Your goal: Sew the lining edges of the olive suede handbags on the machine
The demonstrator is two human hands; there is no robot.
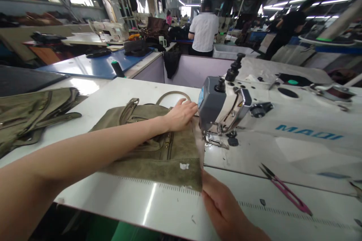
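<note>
An olive-green bag [181, 148] with zips, straps and a small white patch lies flat on the white sewing table. My left arm reaches across it, and my left hand [182, 115] has its fingers closed on the bag's far right corner, close to the sewing machine head. At the near right corner my right hand [223, 205] pinches the bag's edge; its fingertips are partly hidden. Just right of the bag's edge stands the sewing machine [220, 109], its presser foot [216, 141] apart from the bag.
Pink-handled thread snips [288, 192] lie on the table at right. More olive bag pieces [36, 113] are piled at left. A blue table [85, 62] and a green-topped thread cone [117, 68] are beyond. A person in a white shirt [205, 32] stands farther back.
</note>
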